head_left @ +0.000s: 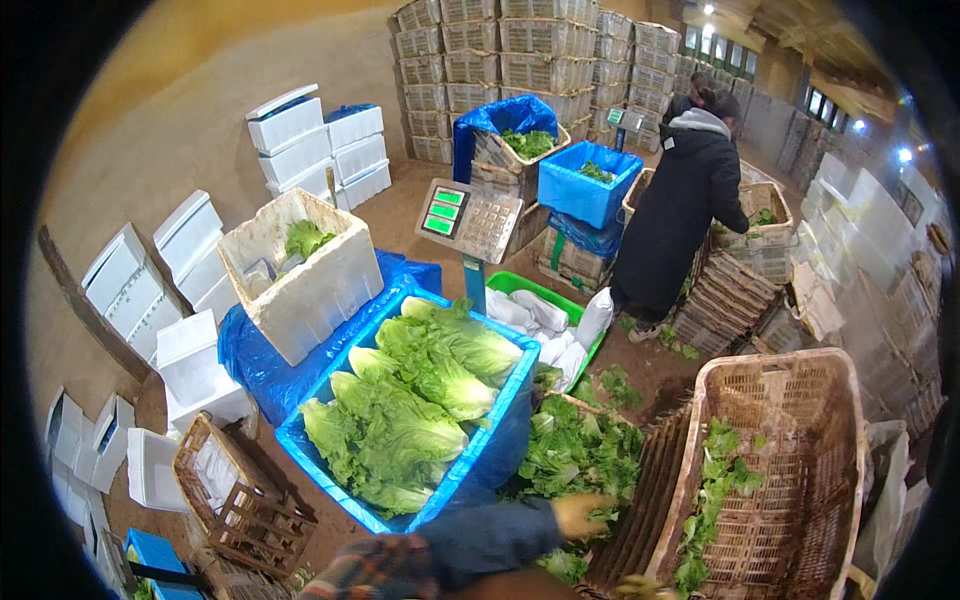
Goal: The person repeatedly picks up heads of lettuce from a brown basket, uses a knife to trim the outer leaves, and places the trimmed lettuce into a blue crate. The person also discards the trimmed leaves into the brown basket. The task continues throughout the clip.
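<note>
My left hand (585, 516), at the end of a dark blue sleeve, reaches over loose green leaves (580, 455) heaped in a crate at the lower middle. Its fingers look stretched out and apart among the leaves, with nothing visibly held. Only a sliver of my right hand (645, 588) shows at the lower edge, beside the large brown plastic crate (775, 510); its fingers are mostly cut off. A strip of leaf scraps (715, 500) lies along that crate's left side. Left of my hands, heads of lettuce (400, 420) fill a blue-lined box (512, 400).
A scale display (470, 220) rises behind the lettuce. A white foam box (310, 290) stands beside it on blue plastic. White bags (545, 325) lie in a green tray (590, 360). A person (672, 200) in a dark coat bends over crates. Stacked crates (545, 50) line the back.
</note>
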Demonstrator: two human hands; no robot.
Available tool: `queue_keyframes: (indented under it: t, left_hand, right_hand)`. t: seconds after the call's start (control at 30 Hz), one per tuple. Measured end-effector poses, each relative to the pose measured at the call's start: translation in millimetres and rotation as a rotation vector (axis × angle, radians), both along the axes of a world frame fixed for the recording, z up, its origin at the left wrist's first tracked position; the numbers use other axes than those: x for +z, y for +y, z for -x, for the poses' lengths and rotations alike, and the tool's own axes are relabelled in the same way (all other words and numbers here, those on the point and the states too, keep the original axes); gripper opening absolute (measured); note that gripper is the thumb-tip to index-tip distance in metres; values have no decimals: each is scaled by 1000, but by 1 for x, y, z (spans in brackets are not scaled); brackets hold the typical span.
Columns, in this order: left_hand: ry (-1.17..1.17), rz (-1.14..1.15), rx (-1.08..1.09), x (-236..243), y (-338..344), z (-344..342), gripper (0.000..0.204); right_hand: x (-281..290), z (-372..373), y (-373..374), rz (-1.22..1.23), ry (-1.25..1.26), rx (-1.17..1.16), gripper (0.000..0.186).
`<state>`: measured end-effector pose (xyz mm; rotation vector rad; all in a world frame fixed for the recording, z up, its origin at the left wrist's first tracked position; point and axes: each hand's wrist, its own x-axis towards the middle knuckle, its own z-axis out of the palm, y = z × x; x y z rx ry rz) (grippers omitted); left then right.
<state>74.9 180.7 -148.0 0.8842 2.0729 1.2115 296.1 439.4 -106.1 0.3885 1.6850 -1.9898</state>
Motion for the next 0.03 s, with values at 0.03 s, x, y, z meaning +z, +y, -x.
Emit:
queue_keyframes:
  t: [0.03]
  left_hand:
    - [-456, 87, -211, -23, 49, -7, 75]
  right_hand:
    - [-5, 3, 20, 5, 17, 2, 62]
